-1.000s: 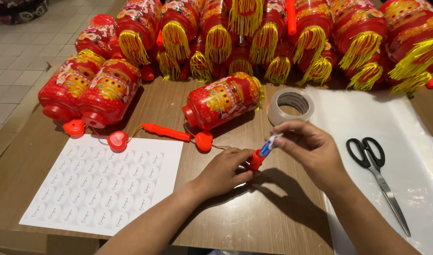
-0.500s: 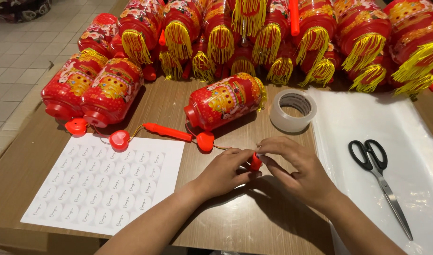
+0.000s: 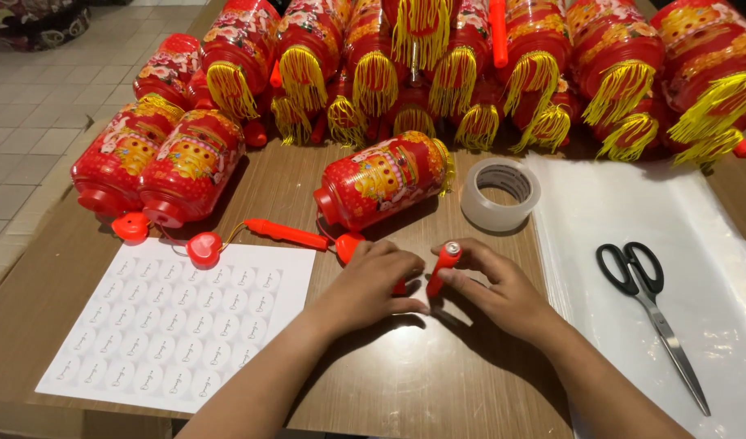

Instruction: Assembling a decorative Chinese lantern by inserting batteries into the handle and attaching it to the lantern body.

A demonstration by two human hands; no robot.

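Head view: the right hand [image 3: 503, 294] pinches a red stick [image 3: 443, 268] at the bench [image 3: 438, 382] middle. The left hand [image 3: 371, 286] curls its grip on the stick's low end. One lantern [image 3: 381, 179] lies at 12 o'clock, stickers [image 3: 178, 325] at 9. Many lanterns look finished; this stick is not yet fitted.

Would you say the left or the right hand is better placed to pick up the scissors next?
Probably the right hand: the scissors lie on its side, on the clear plastic sheet, while the left hand is farther away.
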